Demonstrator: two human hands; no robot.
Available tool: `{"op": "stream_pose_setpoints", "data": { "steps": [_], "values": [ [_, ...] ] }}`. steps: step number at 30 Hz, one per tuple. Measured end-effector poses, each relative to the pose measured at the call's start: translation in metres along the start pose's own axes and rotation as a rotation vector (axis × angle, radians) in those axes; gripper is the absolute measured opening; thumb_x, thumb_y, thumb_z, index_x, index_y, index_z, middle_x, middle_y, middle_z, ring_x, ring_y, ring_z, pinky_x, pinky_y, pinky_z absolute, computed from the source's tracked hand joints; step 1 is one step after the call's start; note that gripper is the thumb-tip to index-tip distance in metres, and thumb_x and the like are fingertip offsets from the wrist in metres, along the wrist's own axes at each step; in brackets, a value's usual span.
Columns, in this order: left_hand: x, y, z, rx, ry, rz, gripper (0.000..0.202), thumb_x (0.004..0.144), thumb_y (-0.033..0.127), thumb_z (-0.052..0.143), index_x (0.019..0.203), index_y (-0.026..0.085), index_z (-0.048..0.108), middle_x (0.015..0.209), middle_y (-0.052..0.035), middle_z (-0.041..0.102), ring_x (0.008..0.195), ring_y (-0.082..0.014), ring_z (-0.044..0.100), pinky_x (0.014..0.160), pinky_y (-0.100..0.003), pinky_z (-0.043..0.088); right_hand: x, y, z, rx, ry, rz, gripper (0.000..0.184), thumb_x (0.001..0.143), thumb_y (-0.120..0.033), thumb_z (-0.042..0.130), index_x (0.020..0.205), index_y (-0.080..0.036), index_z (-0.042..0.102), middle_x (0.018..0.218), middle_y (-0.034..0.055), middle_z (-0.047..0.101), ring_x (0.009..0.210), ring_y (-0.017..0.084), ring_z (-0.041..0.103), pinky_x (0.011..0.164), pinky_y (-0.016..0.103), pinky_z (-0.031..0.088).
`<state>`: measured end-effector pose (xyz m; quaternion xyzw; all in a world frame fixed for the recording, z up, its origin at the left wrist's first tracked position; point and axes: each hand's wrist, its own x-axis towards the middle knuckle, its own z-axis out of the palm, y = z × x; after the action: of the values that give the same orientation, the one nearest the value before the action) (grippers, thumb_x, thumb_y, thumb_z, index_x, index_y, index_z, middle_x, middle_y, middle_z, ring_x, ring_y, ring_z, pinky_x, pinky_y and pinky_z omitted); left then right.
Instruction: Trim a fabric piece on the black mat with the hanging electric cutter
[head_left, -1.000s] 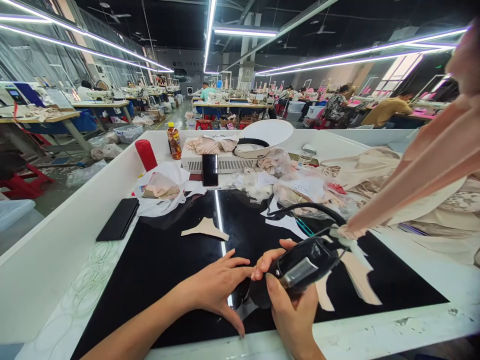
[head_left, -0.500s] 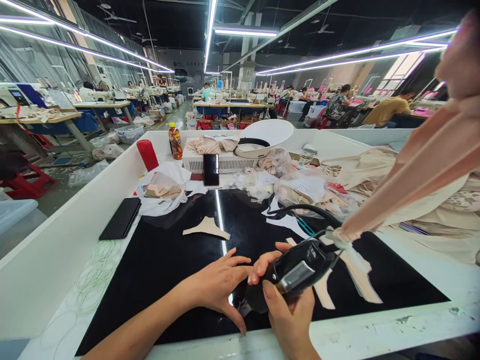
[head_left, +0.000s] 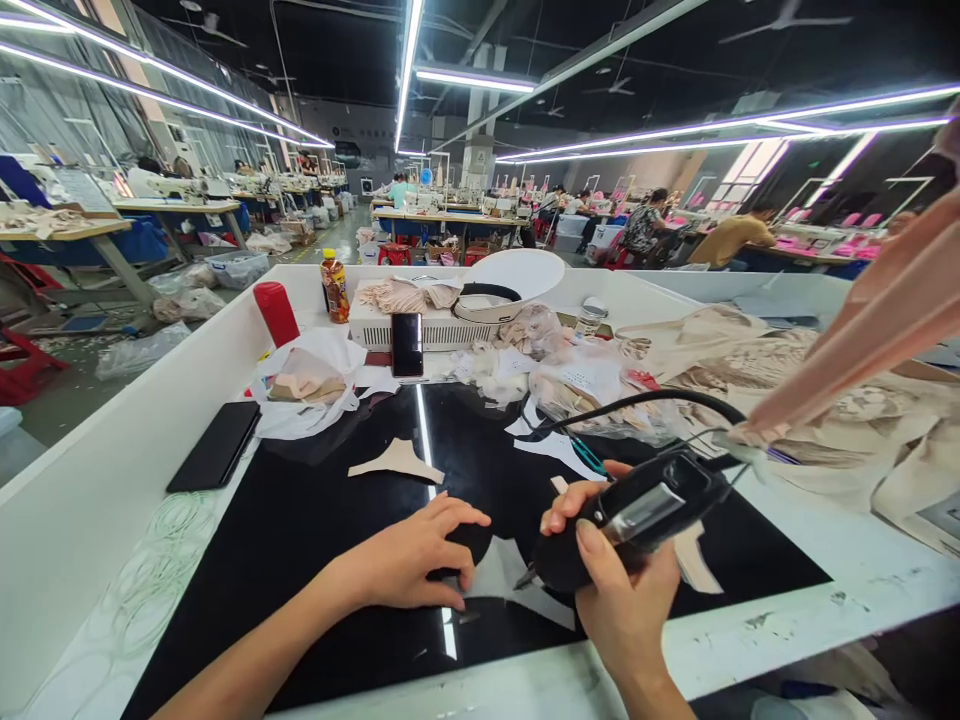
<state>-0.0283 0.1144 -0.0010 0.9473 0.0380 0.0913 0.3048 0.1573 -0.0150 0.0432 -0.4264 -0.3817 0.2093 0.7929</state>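
Note:
My right hand is wrapped round a black corded power tool with a metal plate on its side. Its narrow tip points left and down at a pale grey-white cut piece lying on the black board. Whether the tip touches the piece I cannot tell. My left hand rests at the left end of that piece, fingers and thumb apart. Farther off lies a beige cut piece. Another beige piece shows partly behind the tool and my right hand.
A pink cloth strap runs from the tool's rear to the upper right. Behind the board stand a phone, a white bag and plastic-wrapped pieces. A black tablet-like slab lies left. Beige fabric is heaped right.
My right hand and the tool have moved right, away from my left hand. The pale piece between them now shows. My left hand has shifted slightly left, and the view has turned slightly.

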Motion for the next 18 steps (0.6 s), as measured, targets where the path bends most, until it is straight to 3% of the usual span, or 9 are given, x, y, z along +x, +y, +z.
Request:
{"op": "stream_pose_setpoints", "data": {
  "steps": [6, 9, 13, 16, 18],
  "values": [
    [-0.005, -0.008, -0.017, 0.128, 0.026, -0.064, 0.008, 0.09, 0.02, 0.077, 0.085, 0.024, 0.072, 0.146, -0.0034, 0.057, 0.144, -0.0326, 0.041, 0.12, -0.054, 0.036, 0.006, 0.0, -0.014, -0.08, 0.052, 0.0, 0.043, 0.09, -0.028, 0.076, 0.127, -0.031, 0.054, 0.086, -0.0025, 0.063, 0.069, 0.017, 0.063, 0.069, 0.037, 0.054],
    [-0.006, -0.012, -0.02, 0.243, 0.092, -0.118, 0.012, 0.093, 0.013, 0.07, 0.087, 0.023, 0.069, 0.147, -0.0026, 0.055, 0.141, -0.0317, 0.042, 0.116, -0.052, 0.041, 0.007, 0.001, -0.014, -0.084, 0.048, -0.016, 0.045, 0.089, -0.028, 0.076, 0.128, -0.03, 0.053, 0.085, -0.0023, 0.063, 0.067, 0.017, 0.063, 0.067, 0.036, 0.054],
    [-0.002, -0.004, -0.01, 0.378, 0.256, -0.239, 0.02, 0.098, 0.004, 0.053, 0.097, 0.021, 0.064, 0.132, -0.0087, 0.059, 0.127, -0.0294, 0.052, 0.11, -0.051, 0.046, 0.007, 0.003, -0.011, -0.074, 0.029, -0.033, 0.042, 0.09, -0.024, 0.074, 0.127, -0.03, 0.053, 0.086, -0.0027, 0.064, 0.067, 0.015, 0.064, 0.066, 0.033, 0.055],
    [0.003, 0.008, 0.003, 0.343, 0.242, -0.255, 0.013, 0.1, 0.01, 0.054, 0.1, 0.02, 0.062, 0.107, -0.0061, 0.063, 0.102, -0.0244, 0.061, 0.09, -0.04, 0.056, 0.007, 0.006, -0.007, -0.047, 0.009, -0.046, 0.042, 0.091, -0.021, 0.072, 0.128, -0.03, 0.053, 0.087, -0.0029, 0.064, 0.067, 0.014, 0.064, 0.064, 0.031, 0.055],
    [0.006, 0.013, 0.011, 0.31, 0.203, -0.234, 0.01, 0.098, 0.012, 0.059, 0.099, 0.021, 0.063, 0.1, -0.003, 0.064, 0.093, -0.0212, 0.063, 0.083, -0.033, 0.057, 0.007, 0.008, -0.004, -0.037, 0.005, -0.043, 0.043, 0.091, -0.021, 0.072, 0.128, -0.03, 0.053, 0.087, -0.0027, 0.064, 0.067, 0.014, 0.064, 0.062, 0.03, 0.055]
  ]
}}
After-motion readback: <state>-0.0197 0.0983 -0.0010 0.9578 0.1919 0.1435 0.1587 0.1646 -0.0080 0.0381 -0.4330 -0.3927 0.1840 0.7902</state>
